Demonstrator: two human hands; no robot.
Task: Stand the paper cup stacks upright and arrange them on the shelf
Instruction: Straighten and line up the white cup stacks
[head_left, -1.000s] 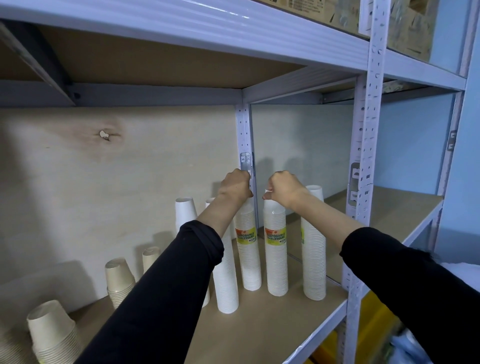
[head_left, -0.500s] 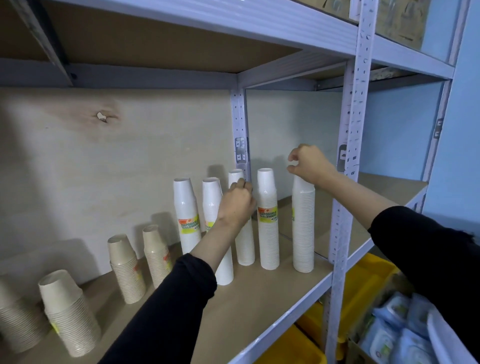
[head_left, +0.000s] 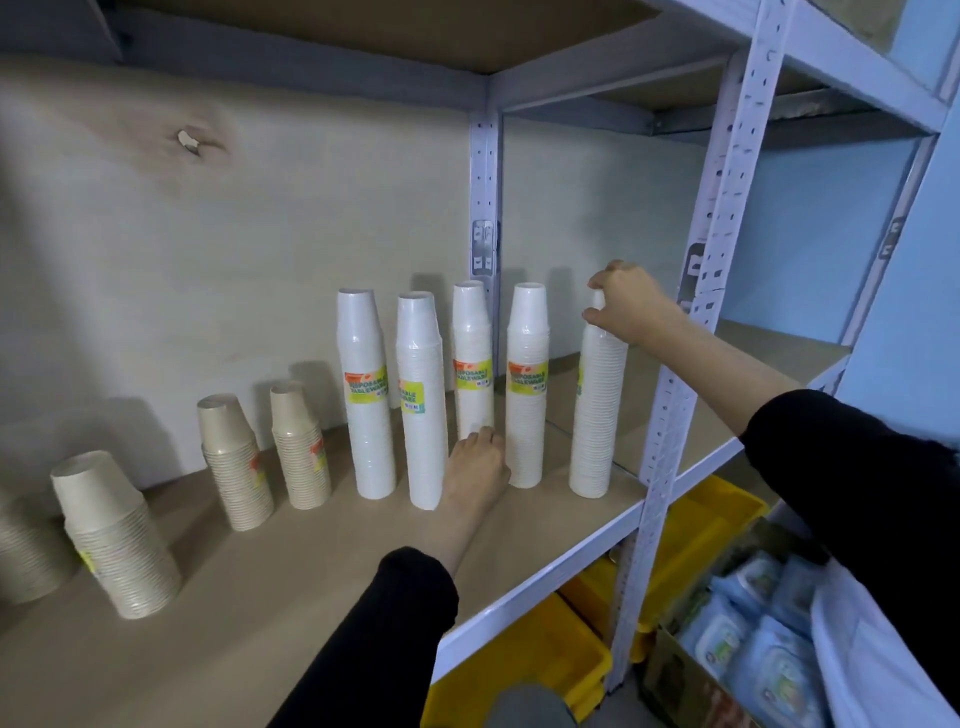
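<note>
The right hand (head_left: 626, 306) pinches the top of the end stack (head_left: 597, 405); the left hand (head_left: 475, 467), fingers curled, steadies the middle stack (head_left: 471, 358) at its base; nudge low, hold high, keeping each plumb.

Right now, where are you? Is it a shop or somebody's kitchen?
Probably a storeroom or stockroom, not a kitchen. There is a bare metal rack with wooden boards, many wrapped white cup stacks lined up on it, and yellow bins plus a box of packaged goods stored below.
</note>
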